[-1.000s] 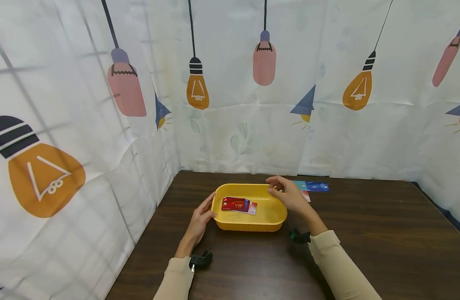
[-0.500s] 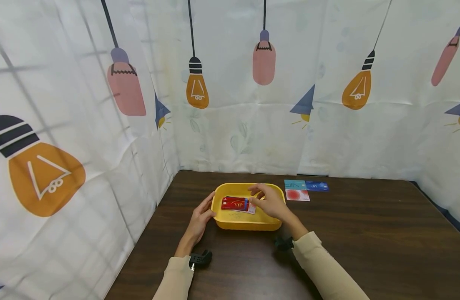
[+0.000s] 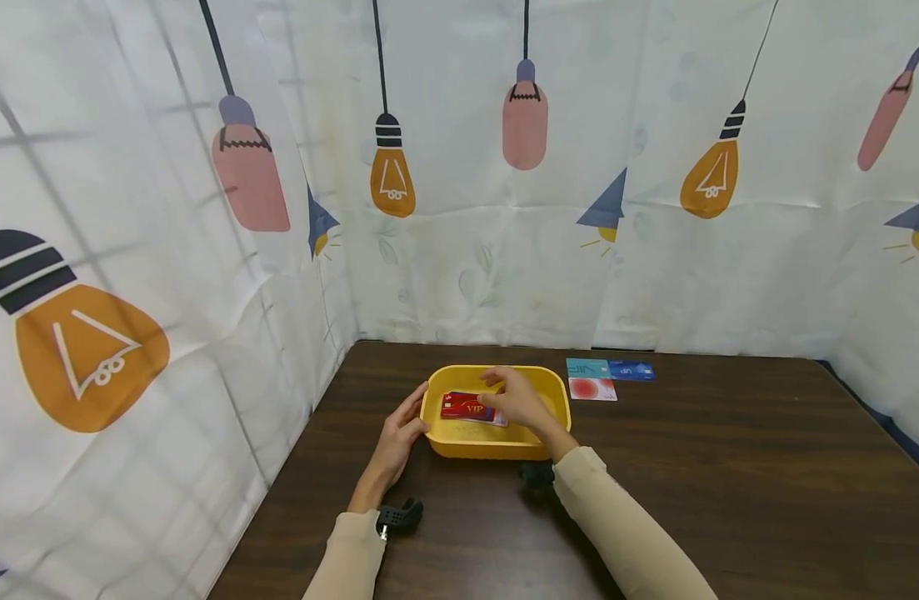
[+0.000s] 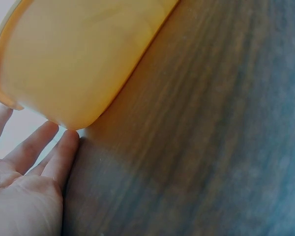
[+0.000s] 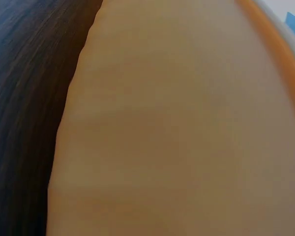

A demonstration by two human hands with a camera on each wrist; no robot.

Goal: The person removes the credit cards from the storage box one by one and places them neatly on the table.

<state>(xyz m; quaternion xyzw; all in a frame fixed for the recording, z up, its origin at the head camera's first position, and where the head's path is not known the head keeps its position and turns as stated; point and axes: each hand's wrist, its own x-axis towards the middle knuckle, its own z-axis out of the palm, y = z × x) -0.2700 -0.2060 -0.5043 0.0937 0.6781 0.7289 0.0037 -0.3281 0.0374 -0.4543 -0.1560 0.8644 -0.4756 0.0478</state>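
A yellow plastic tray (image 3: 489,451) rests on the dark wooden table. Inside it lie a red card (image 3: 465,407) marked VIP and a paler card (image 3: 501,422) partly beneath it. My left hand (image 3: 394,442) touches the tray's left end, its fingers fairly straight; in the left wrist view the fingertips meet the tray wall (image 4: 83,69). Over the tray's interior, my right hand (image 3: 522,402) reaches in from the right, thumb and fingers apart, right by the red card's right end. The tray's side (image 5: 167,123) fills the right wrist view and hides that hand.
To the right of the tray lie a teal card (image 3: 588,368), a blue card (image 3: 631,372) and a white card with a red circle (image 3: 591,389). A white curtain (image 3: 459,275) printed with lamps hangs behind the table (image 3: 729,442).
My right hand has moved left from the tray's right rim to over the cards inside, uncovering the cards beyond the tray. The left hand and the tray have stayed in place.
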